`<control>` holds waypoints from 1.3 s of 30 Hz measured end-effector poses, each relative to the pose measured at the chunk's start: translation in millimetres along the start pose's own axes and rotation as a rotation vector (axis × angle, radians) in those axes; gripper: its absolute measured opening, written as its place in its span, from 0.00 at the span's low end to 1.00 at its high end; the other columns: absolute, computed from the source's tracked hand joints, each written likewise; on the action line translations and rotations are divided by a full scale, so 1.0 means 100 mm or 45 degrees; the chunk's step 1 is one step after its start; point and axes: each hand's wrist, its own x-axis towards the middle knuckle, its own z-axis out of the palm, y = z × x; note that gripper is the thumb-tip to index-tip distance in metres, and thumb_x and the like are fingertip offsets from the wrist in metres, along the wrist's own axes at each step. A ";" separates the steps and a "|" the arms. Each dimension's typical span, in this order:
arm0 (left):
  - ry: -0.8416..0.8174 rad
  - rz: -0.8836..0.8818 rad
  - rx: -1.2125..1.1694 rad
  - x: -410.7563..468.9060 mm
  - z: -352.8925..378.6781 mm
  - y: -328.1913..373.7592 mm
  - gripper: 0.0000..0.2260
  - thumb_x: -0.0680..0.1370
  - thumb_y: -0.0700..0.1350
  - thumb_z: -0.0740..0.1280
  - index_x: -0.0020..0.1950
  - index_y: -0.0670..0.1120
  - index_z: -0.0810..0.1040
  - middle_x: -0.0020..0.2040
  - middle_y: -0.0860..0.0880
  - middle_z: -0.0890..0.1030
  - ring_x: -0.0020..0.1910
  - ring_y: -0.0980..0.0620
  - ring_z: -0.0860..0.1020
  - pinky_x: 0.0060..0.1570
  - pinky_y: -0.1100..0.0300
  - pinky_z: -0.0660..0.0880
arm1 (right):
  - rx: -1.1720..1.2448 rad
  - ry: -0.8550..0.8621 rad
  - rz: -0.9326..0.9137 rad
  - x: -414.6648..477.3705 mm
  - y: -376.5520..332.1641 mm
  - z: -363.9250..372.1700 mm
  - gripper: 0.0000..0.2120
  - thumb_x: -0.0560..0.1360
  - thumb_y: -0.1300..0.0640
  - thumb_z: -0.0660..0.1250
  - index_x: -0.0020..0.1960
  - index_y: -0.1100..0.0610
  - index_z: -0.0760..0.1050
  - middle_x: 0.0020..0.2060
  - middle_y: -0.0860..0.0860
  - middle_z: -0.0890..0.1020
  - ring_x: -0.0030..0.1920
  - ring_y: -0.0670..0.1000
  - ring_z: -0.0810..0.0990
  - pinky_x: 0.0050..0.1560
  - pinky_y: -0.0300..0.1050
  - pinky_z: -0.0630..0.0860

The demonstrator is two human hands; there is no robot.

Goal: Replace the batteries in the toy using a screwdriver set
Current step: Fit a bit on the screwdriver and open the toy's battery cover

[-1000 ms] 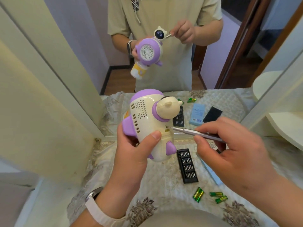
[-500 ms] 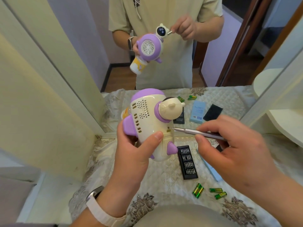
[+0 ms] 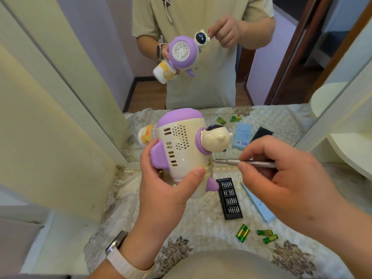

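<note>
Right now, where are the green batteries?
In the head view, the green batteries lie loose on the patterned cloth, right of centre, just nearer the person than the black bit case.

The mirror [image 3: 112,57] stands close behind the toy [image 3: 181,150], closing the far side; the screwdriver [image 3: 227,161] bars its right. On the surface [image 3: 130,198] below, bit case [image 3: 230,198], blue box [image 3: 257,206] and batteries [image 3: 243,232] crowd the right; left of the case there is open room.

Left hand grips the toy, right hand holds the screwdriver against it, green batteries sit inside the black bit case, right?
No: the head view shows the batteries loose on the cloth, outside the bit case. Left hand grips the toy, right hand holds the screwdriver against it.
</note>
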 end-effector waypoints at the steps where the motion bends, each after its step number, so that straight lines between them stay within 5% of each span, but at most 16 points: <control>1: 0.002 0.009 0.005 0.00 0.01 0.01 0.38 0.61 0.53 0.77 0.68 0.54 0.67 0.54 0.58 0.81 0.50 0.57 0.82 0.44 0.61 0.80 | -0.001 0.002 -0.007 0.01 -0.01 -0.01 0.04 0.72 0.51 0.67 0.43 0.45 0.71 0.32 0.44 0.77 0.28 0.45 0.72 0.26 0.32 0.66; 8: 0.012 0.016 0.023 0.01 0.02 0.05 0.37 0.61 0.54 0.77 0.67 0.56 0.67 0.55 0.57 0.81 0.51 0.56 0.83 0.46 0.55 0.82 | -0.031 -0.012 -0.092 0.05 -0.04 -0.06 0.04 0.75 0.46 0.61 0.45 0.45 0.71 0.26 0.48 0.75 0.27 0.47 0.74 0.25 0.35 0.67; 14: -0.033 0.009 -0.090 0.09 0.04 0.15 0.30 0.63 0.52 0.77 0.62 0.57 0.70 0.55 0.49 0.82 0.50 0.39 0.83 0.39 0.53 0.79 | -0.118 0.040 -0.192 0.19 -0.12 -0.19 0.06 0.77 0.48 0.60 0.47 0.49 0.73 0.29 0.45 0.76 0.32 0.48 0.75 0.29 0.42 0.70; 19: -0.090 0.035 -0.181 0.14 0.08 0.26 0.27 0.69 0.43 0.77 0.62 0.54 0.70 0.54 0.44 0.83 0.42 0.35 0.84 0.34 0.55 0.78 | -0.176 0.020 -0.236 0.33 -0.21 -0.30 0.03 0.76 0.52 0.63 0.46 0.52 0.74 0.27 0.48 0.75 0.33 0.50 0.74 0.30 0.40 0.69; 25: -0.063 0.026 -0.197 0.17 0.08 0.30 0.28 0.68 0.45 0.77 0.64 0.51 0.70 0.54 0.41 0.82 0.44 0.30 0.83 0.35 0.41 0.80 | -0.179 -0.020 -0.299 0.41 -0.25 -0.38 0.02 0.75 0.54 0.64 0.47 0.52 0.74 0.29 0.48 0.77 0.35 0.50 0.74 0.31 0.33 0.68; 28: -0.065 0.011 -0.229 0.15 0.08 0.33 0.27 0.69 0.43 0.76 0.64 0.50 0.69 0.55 0.38 0.81 0.41 0.31 0.83 0.35 0.43 0.80 | -0.183 -0.042 -0.326 0.42 -0.25 -0.41 0.02 0.75 0.54 0.64 0.47 0.52 0.73 0.30 0.48 0.77 0.35 0.50 0.74 0.33 0.37 0.69; 34: -0.045 -0.001 -0.246 0.13 0.09 0.34 0.28 0.67 0.46 0.77 0.63 0.50 0.70 0.55 0.36 0.80 0.40 0.29 0.82 0.34 0.26 0.75 | -0.161 -0.115 -0.356 0.42 -0.30 -0.47 0.05 0.75 0.52 0.65 0.48 0.49 0.70 0.31 0.47 0.74 0.34 0.51 0.74 0.33 0.44 0.70; 39: -0.039 -0.026 -0.242 0.10 0.09 0.34 0.28 0.66 0.47 0.77 0.62 0.51 0.71 0.54 0.38 0.81 0.39 0.31 0.83 0.36 0.35 0.79 | -0.171 -0.171 -0.376 0.41 -0.35 -0.49 0.05 0.74 0.51 0.63 0.48 0.46 0.67 0.35 0.46 0.71 0.35 0.52 0.73 0.32 0.41 0.71</control>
